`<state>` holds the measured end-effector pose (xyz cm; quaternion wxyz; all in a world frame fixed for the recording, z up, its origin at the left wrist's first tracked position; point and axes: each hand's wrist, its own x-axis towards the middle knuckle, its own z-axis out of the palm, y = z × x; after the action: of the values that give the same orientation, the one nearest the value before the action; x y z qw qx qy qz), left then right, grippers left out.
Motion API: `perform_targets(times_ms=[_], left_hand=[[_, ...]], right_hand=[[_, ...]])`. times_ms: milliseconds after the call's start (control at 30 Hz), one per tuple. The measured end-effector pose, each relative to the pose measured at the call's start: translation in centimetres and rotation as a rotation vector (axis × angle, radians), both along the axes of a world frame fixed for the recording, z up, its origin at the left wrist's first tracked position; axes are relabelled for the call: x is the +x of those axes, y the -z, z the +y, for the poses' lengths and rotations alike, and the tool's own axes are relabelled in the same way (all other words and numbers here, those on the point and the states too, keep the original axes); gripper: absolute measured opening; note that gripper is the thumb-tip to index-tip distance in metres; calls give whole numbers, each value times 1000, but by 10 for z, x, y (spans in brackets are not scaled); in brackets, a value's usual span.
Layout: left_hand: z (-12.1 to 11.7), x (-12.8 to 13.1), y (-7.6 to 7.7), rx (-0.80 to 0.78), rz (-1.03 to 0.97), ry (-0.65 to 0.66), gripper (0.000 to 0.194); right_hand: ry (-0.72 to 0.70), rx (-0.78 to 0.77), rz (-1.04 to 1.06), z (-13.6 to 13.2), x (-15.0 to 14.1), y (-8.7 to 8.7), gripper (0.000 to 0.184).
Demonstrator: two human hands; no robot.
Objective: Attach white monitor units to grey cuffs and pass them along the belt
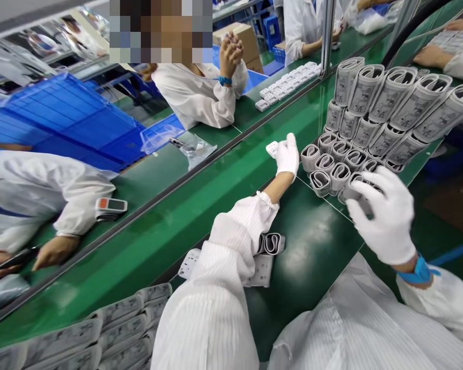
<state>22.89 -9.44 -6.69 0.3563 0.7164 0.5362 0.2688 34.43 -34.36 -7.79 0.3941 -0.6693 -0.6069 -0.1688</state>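
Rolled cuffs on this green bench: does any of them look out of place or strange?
Yes, one rolled grey cuff looks out of place. It lies apart from the tidy rows of rolled cuffs, beside white devices and partly under the person's left sleeve.

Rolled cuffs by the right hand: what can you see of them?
The rolled cuffs are grey-white flexible bands with dark printed markings, each curled into a flattened loop around a dark hollow. They are packed side by side in rows on the green bench: short loops seen end-on at the front, longer rolls stacked in layers behind. The gloved right hand lies over the front-right loops, its fingers touching them. The material looks like coated fabric.
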Motion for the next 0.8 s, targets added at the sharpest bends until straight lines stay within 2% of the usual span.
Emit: perform_targets(times_ms=[67,100,200,300,433,533,633,800], left_hand=[[-25,-10,2,68,-50,-167,44],[-39,-15,4,80,-60,-153,44],[-79,-27,12,-7,47,172,57],[-97,-31,18,-60,71,299,51],[-95,-32,20,3,-11,443,54],[-87,-36,20,115,60,481,44],[-77,-52,17,167,144,562,35],[-60,-82,20,167,297,532,35]], right_hand=[[-108,-210,-194,28,5,-9,34],[-134,-295,-271,43,9,-12,37],[-199,-451,-426,78,22,-18,44],[-262,-478,-498,96,29,-20,43],[-313,-421,-495,99,32,-18,31],[-338,-425,-485,97,35,-15,25],[-331,-425,-477,98,41,-11,22],[-277,-426,-499,105,40,-5,24]])
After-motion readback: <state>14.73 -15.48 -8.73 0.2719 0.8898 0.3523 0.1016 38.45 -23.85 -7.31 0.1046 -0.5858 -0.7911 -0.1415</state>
